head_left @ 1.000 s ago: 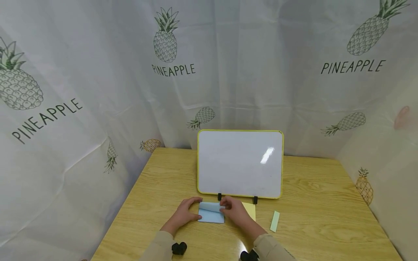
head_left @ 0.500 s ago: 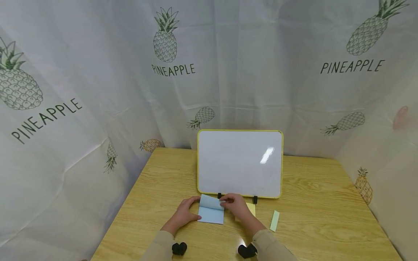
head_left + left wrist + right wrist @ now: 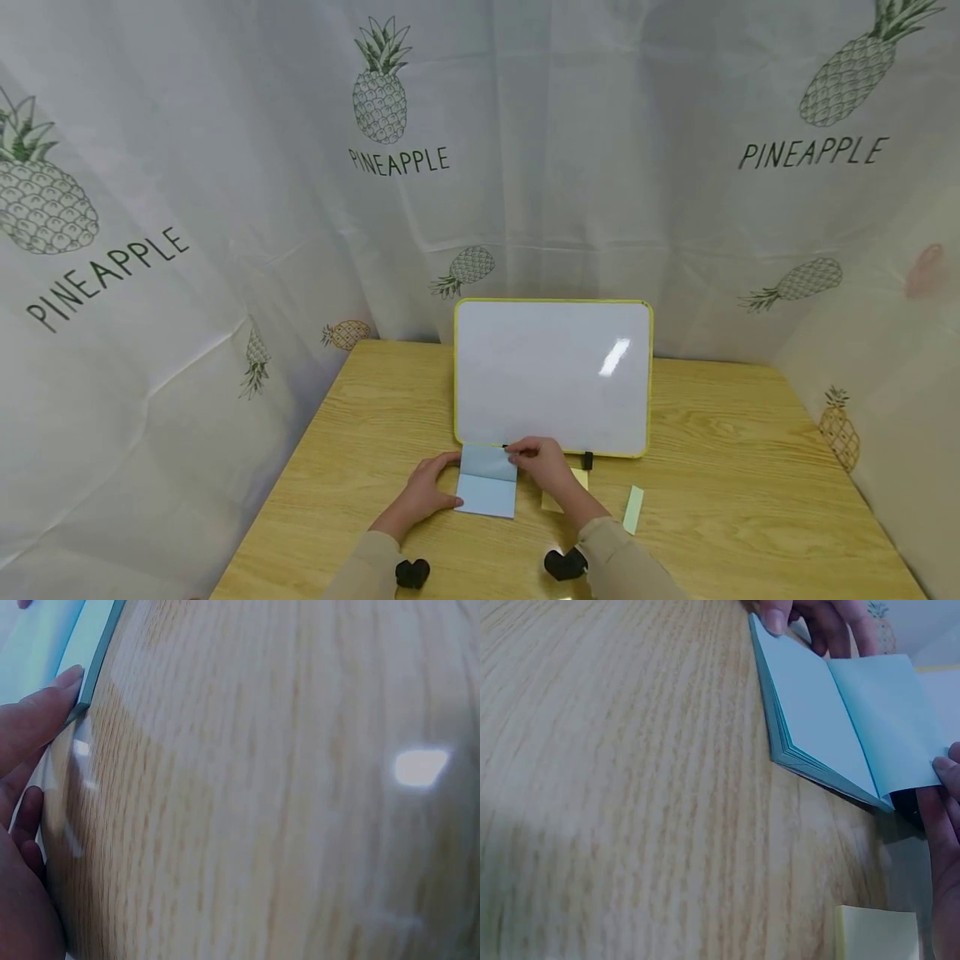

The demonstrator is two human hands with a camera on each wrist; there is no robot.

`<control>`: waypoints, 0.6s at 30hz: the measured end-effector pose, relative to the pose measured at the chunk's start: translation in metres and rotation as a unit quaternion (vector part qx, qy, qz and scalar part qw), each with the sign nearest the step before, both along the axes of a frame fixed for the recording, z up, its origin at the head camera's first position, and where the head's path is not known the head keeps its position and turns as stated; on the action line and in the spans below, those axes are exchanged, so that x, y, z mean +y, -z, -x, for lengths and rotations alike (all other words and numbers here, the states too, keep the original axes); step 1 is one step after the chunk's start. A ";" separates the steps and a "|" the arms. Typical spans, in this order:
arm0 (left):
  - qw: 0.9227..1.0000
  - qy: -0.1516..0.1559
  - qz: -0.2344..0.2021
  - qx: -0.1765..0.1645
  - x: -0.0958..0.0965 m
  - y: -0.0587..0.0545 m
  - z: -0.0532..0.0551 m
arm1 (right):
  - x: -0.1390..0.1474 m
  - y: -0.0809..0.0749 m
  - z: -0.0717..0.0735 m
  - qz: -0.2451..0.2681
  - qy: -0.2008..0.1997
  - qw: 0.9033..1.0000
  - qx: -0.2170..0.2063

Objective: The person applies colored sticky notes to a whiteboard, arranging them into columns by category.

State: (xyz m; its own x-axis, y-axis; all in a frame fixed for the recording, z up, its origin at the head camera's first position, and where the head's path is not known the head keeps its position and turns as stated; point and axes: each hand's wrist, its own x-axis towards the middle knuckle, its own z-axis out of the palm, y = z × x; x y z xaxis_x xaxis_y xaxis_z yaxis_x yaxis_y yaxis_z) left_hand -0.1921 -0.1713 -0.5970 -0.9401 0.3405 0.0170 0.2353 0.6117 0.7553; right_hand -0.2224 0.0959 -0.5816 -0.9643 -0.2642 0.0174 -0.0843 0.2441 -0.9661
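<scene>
A light blue sticky note pad [image 3: 486, 497] lies on the table in front of the whiteboard, its top sheet [image 3: 489, 462] raised from the near edge and folded back. My left hand [image 3: 420, 497] holds the pad by its left side, thumb on the near corner. The left wrist view shows that thumb [image 3: 56, 697] over the pad's edge. With thumb and index finger, my right hand [image 3: 546, 467] pinches the raised sheet at its right edge. From the right wrist view, the sheet [image 3: 889, 712] stands up from the pad [image 3: 810, 697], still joined along the far side.
A yellow-framed whiteboard [image 3: 553, 375] stands on black feet just behind the pad. A yellow sticky note pad [image 3: 553, 503] is partly under the right forearm, with a pale green paper strip [image 3: 633, 510] to its right. A pineapple-print curtain [image 3: 570, 167] surrounds the wooden table [image 3: 720, 467].
My right hand has moved away from me, lifting the blue top sheet from a low curl to folded back near the whiteboard's lower edge. The left hand has stayed in place.
</scene>
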 end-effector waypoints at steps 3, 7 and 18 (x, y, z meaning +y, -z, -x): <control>1.000 0.001 -0.002 -0.002 0.000 0.002 0.000 | 0.000 0.001 0.003 0.003 -0.002 1.000 0.003; 1.000 0.001 -0.007 -0.005 0.000 0.000 0.000 | 0.000 -0.005 0.003 0.002 -0.009 1.000 0.007; 1.000 0.002 -0.002 -0.008 -0.001 -0.001 -0.001 | 0.000 -0.009 0.010 -0.009 -0.015 1.000 0.017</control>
State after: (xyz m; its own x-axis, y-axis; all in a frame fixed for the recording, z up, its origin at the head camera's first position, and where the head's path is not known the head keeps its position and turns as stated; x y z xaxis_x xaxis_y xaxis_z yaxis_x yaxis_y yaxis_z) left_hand -0.1910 -0.1719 -0.5959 -0.9386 0.3450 0.0035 0.2260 0.6071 0.7618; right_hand -0.2322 0.0958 -0.5726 -0.9548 -0.2939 0.0450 -0.1246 0.2579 -0.9581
